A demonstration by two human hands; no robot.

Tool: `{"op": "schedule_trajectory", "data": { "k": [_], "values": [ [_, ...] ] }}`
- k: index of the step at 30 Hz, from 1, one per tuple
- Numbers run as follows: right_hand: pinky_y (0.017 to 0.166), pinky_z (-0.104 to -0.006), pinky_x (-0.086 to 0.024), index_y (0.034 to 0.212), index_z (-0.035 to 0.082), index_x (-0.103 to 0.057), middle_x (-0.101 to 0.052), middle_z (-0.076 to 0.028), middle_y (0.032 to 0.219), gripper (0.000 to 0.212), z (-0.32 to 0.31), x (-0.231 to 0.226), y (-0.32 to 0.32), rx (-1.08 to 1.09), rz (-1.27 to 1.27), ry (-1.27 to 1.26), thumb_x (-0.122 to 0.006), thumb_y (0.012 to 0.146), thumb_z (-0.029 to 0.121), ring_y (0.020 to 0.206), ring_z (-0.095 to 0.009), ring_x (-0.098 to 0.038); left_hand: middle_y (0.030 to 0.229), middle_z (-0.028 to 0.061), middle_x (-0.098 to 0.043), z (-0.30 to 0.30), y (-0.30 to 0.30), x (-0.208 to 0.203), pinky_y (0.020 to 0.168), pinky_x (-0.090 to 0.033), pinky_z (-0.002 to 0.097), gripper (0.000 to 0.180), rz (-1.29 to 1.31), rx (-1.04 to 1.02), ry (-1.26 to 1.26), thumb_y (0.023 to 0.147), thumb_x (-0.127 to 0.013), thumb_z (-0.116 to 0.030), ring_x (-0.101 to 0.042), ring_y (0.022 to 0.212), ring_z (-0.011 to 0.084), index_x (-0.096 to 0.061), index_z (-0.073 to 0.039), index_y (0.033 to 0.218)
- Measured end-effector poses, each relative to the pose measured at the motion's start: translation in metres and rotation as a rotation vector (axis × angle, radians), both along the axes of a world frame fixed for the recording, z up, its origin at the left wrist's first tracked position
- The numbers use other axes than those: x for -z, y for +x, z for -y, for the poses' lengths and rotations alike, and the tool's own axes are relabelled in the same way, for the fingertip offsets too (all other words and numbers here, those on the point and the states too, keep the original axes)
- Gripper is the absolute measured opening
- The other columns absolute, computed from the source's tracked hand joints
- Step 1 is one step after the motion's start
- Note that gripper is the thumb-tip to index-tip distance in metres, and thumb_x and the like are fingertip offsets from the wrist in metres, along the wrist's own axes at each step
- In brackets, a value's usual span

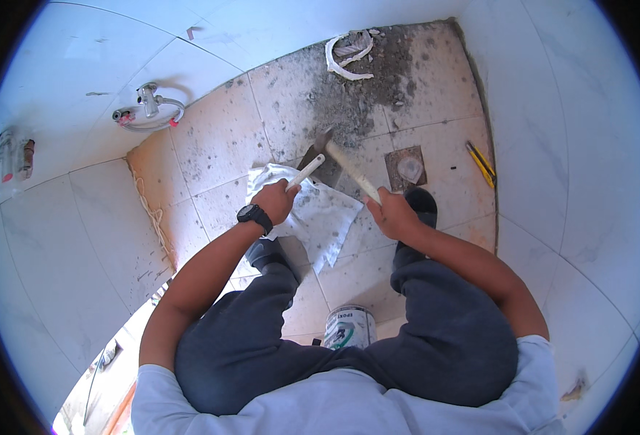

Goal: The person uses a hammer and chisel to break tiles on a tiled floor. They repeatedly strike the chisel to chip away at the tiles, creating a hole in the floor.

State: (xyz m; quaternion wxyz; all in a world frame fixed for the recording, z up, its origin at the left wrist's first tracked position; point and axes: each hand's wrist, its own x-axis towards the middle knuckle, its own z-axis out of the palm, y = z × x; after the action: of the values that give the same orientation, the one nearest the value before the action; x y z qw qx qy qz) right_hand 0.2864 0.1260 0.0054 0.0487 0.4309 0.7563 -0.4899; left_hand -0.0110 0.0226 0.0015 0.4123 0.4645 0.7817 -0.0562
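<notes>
My right hand (394, 212) is closed around the pale wooden handle of a hammer (349, 167). The hammer's dark metal head rests near the grey debris, with one side partly behind the tool in my other hand. My left hand (275, 201), with a black watch at the wrist, grips a white-handled tool (310, 168). A hole shows at the handle's far end; the tool's working end is hidden, so its kind is unclear. Under and beside my left hand a crumpled white sheet (320, 217) with grey specks lies on the tiles.
Grey rubble (367, 94) and a white-rimmed pipe opening (349, 54) are at the far wall. A square floor drain (407, 169) lies near my right foot, a yellow utility knife (481, 165) by the right wall. A paint can (350, 326) stands between my legs; a valve (148, 101) juts from the left wall.
</notes>
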Motion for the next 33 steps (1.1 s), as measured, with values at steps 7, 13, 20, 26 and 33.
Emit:
{"op": "schedule_trajectory", "data": {
  "k": [7, 13, 20, 26, 33],
  "values": [
    [0.061, -0.0538, -0.049, 0.087, -0.005, -0.055, -0.063, -0.029, 0.069, 0.045, -0.002, -0.005, -0.005, 0.085, -0.081, -0.015, -0.059, 0.105, 0.035, 0.065, -0.048, -0.065, 0.093, 0.0280, -0.072, -0.002, -0.002, 0.001, 0.082, -0.053, 0.0564, 0.057, -0.003, -0.003, -0.036, 0.105, -0.048, -0.052, -0.069, 0.092, 0.0469, -0.067, 0.001, 0.108],
    [0.060, -0.0537, -0.050, 0.088, -0.006, -0.055, -0.063, -0.030, 0.070, 0.045, -0.006, -0.006, -0.007, -0.038, 0.018, 0.013, -0.059, 0.105, 0.036, 0.067, -0.048, -0.066, 0.093, 0.0287, -0.071, -0.002, -0.005, 0.005, 0.083, -0.053, 0.0561, 0.057, 0.003, 0.006, -0.027, 0.106, -0.047, -0.052, -0.069, 0.092, 0.0477, -0.067, 0.002, 0.105],
    [0.063, -0.0529, -0.051, 0.089, -0.006, -0.056, -0.064, -0.030, 0.071, 0.046, -0.005, -0.007, -0.005, 0.072, -0.086, 0.003, -0.058, 0.105, 0.037, 0.069, -0.049, -0.066, 0.095, 0.0289, -0.071, -0.003, -0.007, 0.008, 0.083, -0.052, 0.0556, 0.058, 0.016, 0.019, -0.009, 0.106, -0.047, -0.052, -0.068, 0.094, 0.0474, -0.067, 0.003, 0.105],
    [0.062, -0.0530, -0.050, 0.088, -0.005, -0.055, -0.063, -0.030, 0.070, 0.045, -0.002, 0.000, -0.004, 0.031, -0.041, 0.003, -0.058, 0.105, 0.037, 0.068, -0.048, -0.066, 0.096, 0.0287, -0.071, -0.004, -0.008, 0.008, 0.084, -0.052, 0.0550, 0.058, 0.007, 0.042, -0.017, 0.105, -0.048, -0.052, -0.068, 0.094, 0.0471, -0.068, 0.003, 0.104],
    [0.060, -0.0527, -0.049, 0.089, -0.005, -0.056, -0.063, -0.030, 0.071, 0.045, -0.005, 0.003, -0.004, -0.047, 0.081, -0.023, -0.059, 0.105, 0.037, 0.067, -0.048, -0.065, 0.097, 0.0292, -0.071, -0.009, -0.009, 0.006, 0.084, -0.052, 0.0547, 0.058, 0.026, 0.043, -0.024, 0.105, -0.048, -0.051, -0.068, 0.095, 0.0469, -0.068, 0.003, 0.105]
  ]
}}
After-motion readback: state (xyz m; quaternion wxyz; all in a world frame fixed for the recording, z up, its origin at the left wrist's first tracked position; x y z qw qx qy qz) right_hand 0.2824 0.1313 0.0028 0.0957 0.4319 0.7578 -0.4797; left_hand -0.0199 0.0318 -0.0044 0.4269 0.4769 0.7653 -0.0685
